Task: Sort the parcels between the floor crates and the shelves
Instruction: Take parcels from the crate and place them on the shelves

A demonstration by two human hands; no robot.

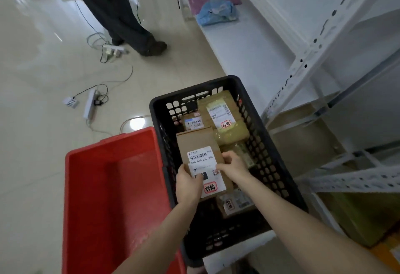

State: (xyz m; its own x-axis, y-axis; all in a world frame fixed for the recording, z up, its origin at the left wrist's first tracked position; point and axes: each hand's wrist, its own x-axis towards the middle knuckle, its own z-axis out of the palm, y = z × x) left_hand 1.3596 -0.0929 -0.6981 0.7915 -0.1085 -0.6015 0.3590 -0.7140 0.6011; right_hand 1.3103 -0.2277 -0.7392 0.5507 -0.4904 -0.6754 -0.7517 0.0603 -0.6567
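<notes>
Both forearms reach into the black crate [234, 78], where the left hand [187, 184] curls round the near left edge of a labelled cardboard parcel [201, 140] and the right hand [233, 165] pinches its right edge. That parcel is over the crate's middle, label up. Best lift it straight up, clear of the left wall, and read the label before choosing the red crate [112, 187] or the shelves [303, 66].

shelf parcels [216, 12] blurred, perhaps bags
</notes>
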